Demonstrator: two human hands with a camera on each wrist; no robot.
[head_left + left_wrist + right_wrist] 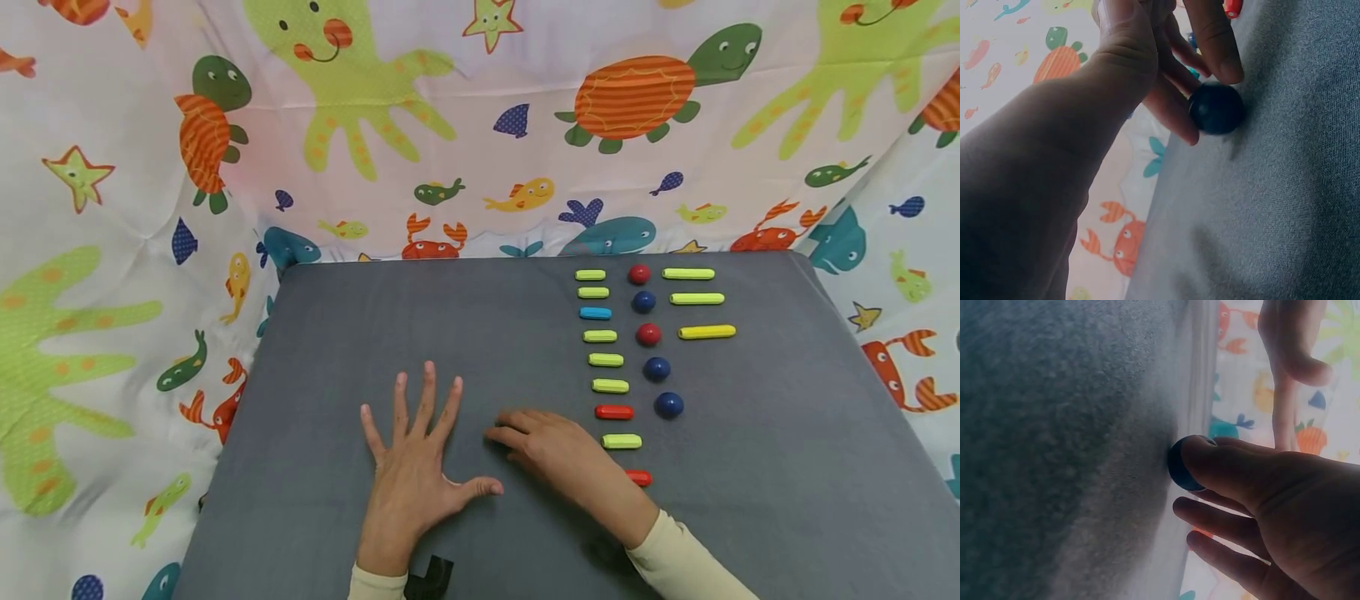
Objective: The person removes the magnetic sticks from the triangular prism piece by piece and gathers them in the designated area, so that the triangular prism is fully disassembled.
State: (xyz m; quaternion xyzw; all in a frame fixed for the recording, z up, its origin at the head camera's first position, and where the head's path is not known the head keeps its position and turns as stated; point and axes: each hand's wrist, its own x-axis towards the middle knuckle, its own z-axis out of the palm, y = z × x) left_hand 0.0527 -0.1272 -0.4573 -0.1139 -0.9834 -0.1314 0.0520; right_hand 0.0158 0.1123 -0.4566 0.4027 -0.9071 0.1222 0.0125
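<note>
My left hand (412, 475) is held palm down with its fingers spread wide, left of the right hand, and holds nothing. Between thumb and fingers, my right hand (566, 454) pinches a dark blue ball (1183, 469), low over the grey cloth. The same ball (1217, 109) shows in the left wrist view at the fingertips; in the head view the hand hides it. Just right of this hand runs a column of short clay-like sticks, among them a yellow-green stick (622, 442) and a red stick (640, 477) partly covered by the wrist.
Beside the column stands a row of red and blue balls, including a blue ball (669, 406) and a red ball (648, 335). Farther right lie three longer yellowish sticks, the nearest a yellow stick (707, 332). A grey table (810, 467) meets a sea-animal curtain (480, 108) at its back edge.
</note>
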